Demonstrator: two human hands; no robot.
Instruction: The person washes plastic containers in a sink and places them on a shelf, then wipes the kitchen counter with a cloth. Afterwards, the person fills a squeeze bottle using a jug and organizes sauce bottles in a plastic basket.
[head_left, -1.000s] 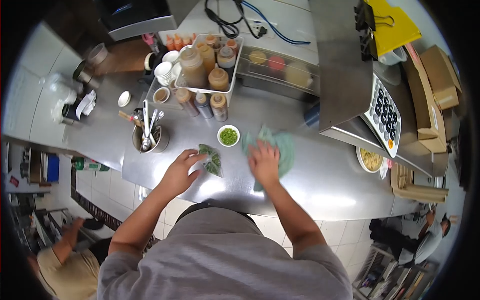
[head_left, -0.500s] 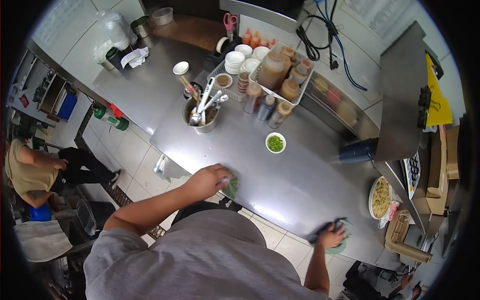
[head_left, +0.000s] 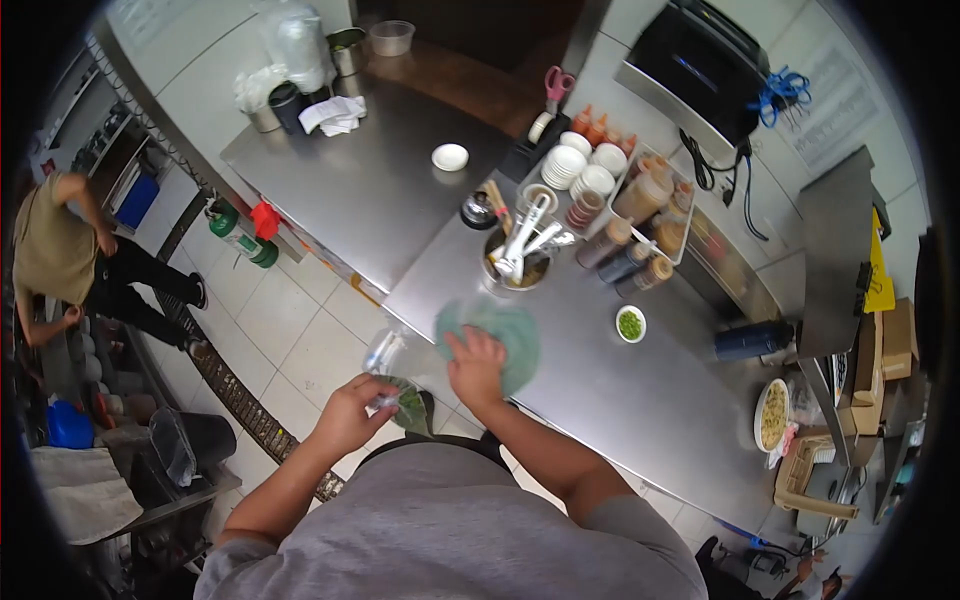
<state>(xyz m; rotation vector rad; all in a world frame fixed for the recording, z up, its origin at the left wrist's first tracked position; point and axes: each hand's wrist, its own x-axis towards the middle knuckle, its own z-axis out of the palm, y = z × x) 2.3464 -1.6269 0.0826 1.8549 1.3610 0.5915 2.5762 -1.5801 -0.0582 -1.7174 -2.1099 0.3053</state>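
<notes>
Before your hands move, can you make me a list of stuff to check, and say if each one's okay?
1. Left hand has hold of the bag of green leaves: ok.
2. Bag is over the counter: not ok, it's past the edge, with floor behind it.
3. Right hand is on the green cloth: ok.
4. Cloth is away from the little bowl of chopped greens: ok.
5. Cloth isn't touching the utensil pot: cannot tell, they look very close.
6. Bag is closed tight: cannot tell.
</notes>
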